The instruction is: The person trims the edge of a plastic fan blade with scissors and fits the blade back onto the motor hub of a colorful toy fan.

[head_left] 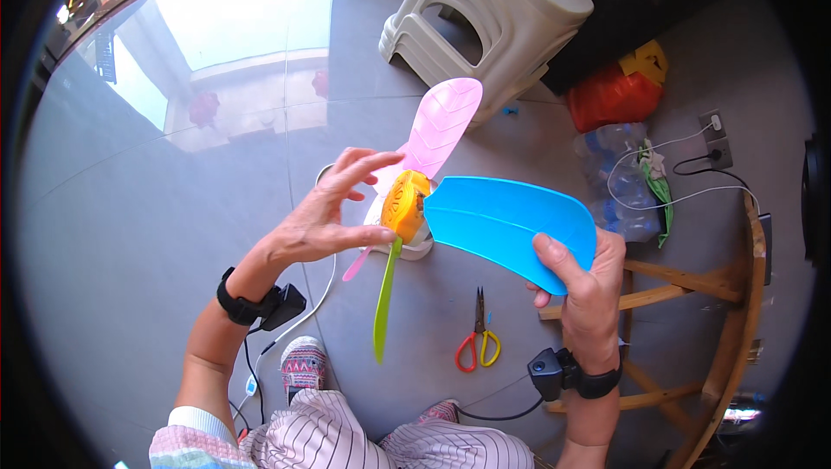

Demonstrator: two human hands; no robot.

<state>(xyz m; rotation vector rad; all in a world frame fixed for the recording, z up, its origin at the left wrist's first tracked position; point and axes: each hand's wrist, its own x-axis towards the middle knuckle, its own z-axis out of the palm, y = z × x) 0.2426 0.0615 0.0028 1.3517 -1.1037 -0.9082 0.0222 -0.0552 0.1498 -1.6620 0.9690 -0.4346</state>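
A small fan with an orange hub stands on a white base in front of me. Out from the hub run a pink blade at the top and a green blade at the bottom. My right hand grips the wide outer end of a blue fan blade, thumb on top. The blue blade's narrow end meets the hub's right side; whether it is fastened there I cannot tell. My left hand is at the hub's left with fingers spread, its thumb against the hub's lower edge.
Scissors with red and yellow handles lie on the grey floor near my feet. A beige plastic stool stands beyond the fan. At right are plastic bottles, a red bag, a wall socket with cables, and a wooden frame.
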